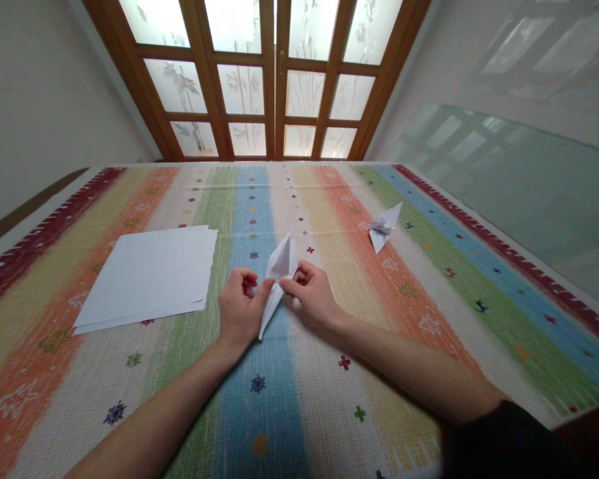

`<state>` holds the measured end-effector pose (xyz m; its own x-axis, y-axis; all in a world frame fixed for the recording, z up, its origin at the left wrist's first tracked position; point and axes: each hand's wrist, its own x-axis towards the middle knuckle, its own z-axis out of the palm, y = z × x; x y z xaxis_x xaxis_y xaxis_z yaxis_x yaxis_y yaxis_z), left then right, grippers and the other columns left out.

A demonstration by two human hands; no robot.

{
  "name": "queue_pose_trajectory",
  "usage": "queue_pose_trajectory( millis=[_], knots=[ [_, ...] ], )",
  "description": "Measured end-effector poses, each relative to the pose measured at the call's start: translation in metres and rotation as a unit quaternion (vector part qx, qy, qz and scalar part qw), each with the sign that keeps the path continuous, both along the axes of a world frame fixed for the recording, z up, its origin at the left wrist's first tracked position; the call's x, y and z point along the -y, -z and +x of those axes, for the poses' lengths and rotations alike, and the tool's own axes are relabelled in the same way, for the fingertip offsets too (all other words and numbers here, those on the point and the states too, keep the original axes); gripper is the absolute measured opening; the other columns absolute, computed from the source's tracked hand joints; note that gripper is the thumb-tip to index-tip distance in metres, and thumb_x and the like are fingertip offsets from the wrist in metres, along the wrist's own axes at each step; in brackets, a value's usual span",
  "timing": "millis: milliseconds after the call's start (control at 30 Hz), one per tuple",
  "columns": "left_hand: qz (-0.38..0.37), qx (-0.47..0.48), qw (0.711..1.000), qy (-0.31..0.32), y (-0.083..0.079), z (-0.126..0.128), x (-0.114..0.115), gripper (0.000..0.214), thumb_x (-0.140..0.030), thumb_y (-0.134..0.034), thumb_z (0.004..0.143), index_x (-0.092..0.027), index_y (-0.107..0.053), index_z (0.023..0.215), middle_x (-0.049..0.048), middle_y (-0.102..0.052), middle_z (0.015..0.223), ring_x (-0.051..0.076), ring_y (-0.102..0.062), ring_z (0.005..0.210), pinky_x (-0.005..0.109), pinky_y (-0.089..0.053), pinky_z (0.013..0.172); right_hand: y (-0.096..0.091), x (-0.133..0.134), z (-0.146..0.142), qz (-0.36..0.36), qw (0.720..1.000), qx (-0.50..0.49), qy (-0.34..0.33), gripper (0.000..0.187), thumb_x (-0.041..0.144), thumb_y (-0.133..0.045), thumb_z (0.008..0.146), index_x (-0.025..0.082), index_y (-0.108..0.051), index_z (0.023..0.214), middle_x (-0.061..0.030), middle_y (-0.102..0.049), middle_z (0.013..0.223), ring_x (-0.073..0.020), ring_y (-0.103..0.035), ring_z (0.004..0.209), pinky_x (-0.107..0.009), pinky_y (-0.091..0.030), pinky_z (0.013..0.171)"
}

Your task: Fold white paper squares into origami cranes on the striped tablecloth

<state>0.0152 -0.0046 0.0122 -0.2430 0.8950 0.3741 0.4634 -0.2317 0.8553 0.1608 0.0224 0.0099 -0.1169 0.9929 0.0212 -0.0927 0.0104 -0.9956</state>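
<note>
A white folded paper piece [280, 267], long and pointed at both ends, lies on the striped tablecloth [299, 399] between my hands. My left hand [239, 311] pinches its left side near the middle, fingers curled. My right hand [312, 293] pinches the right side at the same spot, fingers closed. The far tip points away from me and the near tip rests by my left wrist.
A stack of white paper sheets [150, 276] lies to the left. A finished folded paper crane [383, 227] sits at the far right. A wooden glazed door [274, 73] stands beyond the table's far edge, and a glass pane [519, 179] leans against the right wall.
</note>
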Motion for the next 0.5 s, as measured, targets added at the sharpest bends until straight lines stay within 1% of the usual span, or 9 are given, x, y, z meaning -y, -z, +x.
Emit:
queue_pose_trajectory(
  millis=[33,100,200,233,267,333,367,433,500],
  knots=[
    [0.024,-0.007,1.000,0.001,0.001,0.001,0.001,0.023,-0.040,-0.070,0.078,-0.019,-0.064,0.085,0.0005,-0.062,0.074,0.015,-0.054,0.063,0.025,-0.041,0.059,-0.001,0.001,0.000,0.021,0.999,0.029,0.031,0.018,0.027,-0.070,0.069,0.020,-0.057,0.079,0.0069,-0.052,0.056,-0.0103,-0.047,0.051,-0.025,-0.036,0.052],
    [0.047,-0.012,0.998,0.048,0.001,0.003,0.002,0.032,-0.039,-0.070,0.078,-0.020,-0.065,0.102,0.0055,-0.067,0.093,0.018,-0.059,0.076,0.028,-0.046,0.067,-0.004,0.004,0.001,0.072,0.992,0.088,0.061,0.017,0.027,-0.069,0.073,0.021,-0.056,0.081,0.0065,-0.052,0.057,-0.0111,-0.047,0.052,-0.025,-0.036,0.052],
    [0.041,0.008,0.993,0.111,0.000,0.006,0.004,0.033,-0.041,-0.063,0.084,-0.021,-0.065,0.111,0.0090,-0.068,0.105,0.021,-0.062,0.087,0.031,-0.049,0.073,-0.003,0.011,0.002,0.183,0.963,0.195,0.036,0.008,0.027,-0.063,0.081,0.022,-0.059,0.085,0.0023,-0.056,0.066,-0.0135,-0.050,0.059,-0.027,-0.041,0.057],
    [0.040,0.016,0.992,0.115,-0.002,0.007,0.005,0.032,-0.041,-0.062,0.084,-0.021,-0.066,0.109,0.0088,-0.068,0.104,0.021,-0.062,0.088,0.032,-0.049,0.075,-0.002,0.013,0.002,0.226,0.947,0.228,0.019,0.010,0.025,-0.060,0.084,0.022,-0.062,0.093,-0.0001,-0.059,0.072,-0.0152,-0.052,0.064,-0.029,-0.044,0.062],
    [0.039,0.022,0.993,0.113,-0.003,0.007,0.005,0.030,-0.042,-0.063,0.083,-0.021,-0.067,0.105,0.0077,-0.069,0.100,0.021,-0.062,0.087,0.032,-0.049,0.075,0.000,0.015,0.002,0.268,0.928,0.257,0.001,0.021,0.023,-0.056,0.086,0.022,-0.062,0.106,-0.0029,-0.062,0.080,-0.0176,-0.055,0.072,-0.032,-0.047,0.068],
    [0.034,0.034,0.994,0.096,-0.005,0.007,0.005,0.023,-0.043,-0.066,0.080,-0.021,-0.068,0.087,0.0041,-0.066,0.084,0.020,-0.059,0.078,0.030,-0.048,0.072,0.004,0.018,0.002,0.337,0.890,0.305,-0.028,0.046,0.021,-0.050,0.089,0.022,-0.051,0.134,-0.0088,-0.063,0.099,-0.0224,-0.057,0.090,-0.039,-0.049,0.082],
    [0.027,0.046,0.995,0.080,-0.005,0.006,0.004,0.023,-0.043,-0.067,0.080,-0.021,-0.067,0.077,0.0023,-0.063,0.076,0.018,-0.056,0.073,0.028,-0.046,0.069,0.006,0.018,0.002,0.364,0.872,0.325,-0.039,0.054,0.021,-0.050,0.090,0.021,-0.042,0.144,-0.0112,-0.062,0.106,-0.0244,-0.056,0.097,-0.042,-0.049,0.086],
    [-0.003,0.098,0.994,0.048,-0.004,0.003,0.000,0.032,-0.045,-0.067,0.079,-0.020,-0.059,0.061,-0.0006,-0.055,0.063,0.015,-0.049,0.062,0.025,-0.042,0.059,0.007,0.016,0.004,0.411,0.839,0.353,-0.056,0.062,0.024,-0.052,0.091,0.020,-0.034,0.150,-0.0138,-0.059,0.114,-0.0262,-0.054,0.102,-0.045,-0.049,0.090],
    [-0.056,0.195,0.978,0.038,0.000,0.001,-0.004,0.038,-0.049,-0.067,0.077,-0.019,-0.055,0.058,-0.0029,-0.049,0.055,0.012,-0.044,0.052,0.023,-0.037,0.049,0.007,0.010,0.009,0.447,0.819,0.352,-0.072,0.060,0.021,-0.052,0.091,0.022,-0.038,0.149,-0.0130,-0.058,0.115,-0.0257,-0.054,0.102,-0.045,-0.050,0.090]
  ],
)
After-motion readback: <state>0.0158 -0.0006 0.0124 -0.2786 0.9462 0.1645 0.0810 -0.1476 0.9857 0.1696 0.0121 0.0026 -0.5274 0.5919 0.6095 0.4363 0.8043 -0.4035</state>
